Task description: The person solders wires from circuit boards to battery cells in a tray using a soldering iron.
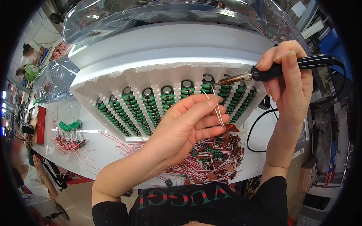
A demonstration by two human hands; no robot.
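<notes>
My right hand [288, 71] grips a soldering iron [267, 72] by its black handle, with the metal tip pointing left. The tip is close to a green cylindrical part with a silver round top [207, 80]; whether it touches is too small to tell. My left hand [188, 122] pinches thin white wires [218, 109] between thumb and fingers, their upper ends by the iron's tip. Rows of similar green cylinders [148, 94] sit in a white foam tray [94, 77] tilted toward me. Beneath my left hand lies a pile of red and white wires with small boards [211, 158].
The iron's black cable [252, 132] loops down on the right. Green ringed parts [70, 125] and more wires [69, 145] lie on the white table [90, 113] at left. Clear plastic film [169, 15] covers things behind the tray. Another person [37, 177] sits at the left.
</notes>
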